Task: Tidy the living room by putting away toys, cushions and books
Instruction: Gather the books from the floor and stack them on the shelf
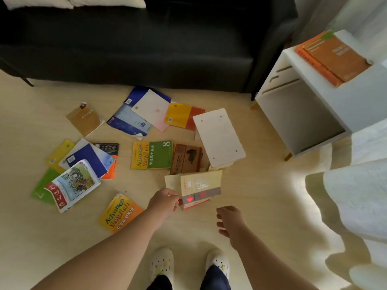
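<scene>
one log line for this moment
left hand pinches cream book | right hand open, empty | other books scattered on floor | orange books on white cabinet

A living room in a home is shown. A black sofa point(134, 45) is set at the far side, with white cushions point(73, 1) laid on it. The pale wooden floor point(261, 195) is strewn with books point(151, 154), several of them school textbooks. A white side cabinet point(303, 114) is placed just beside the sofa, with orange books point(333, 57) stacked on top. White house slippers point(162, 263) are worn on the feet.
</scene>
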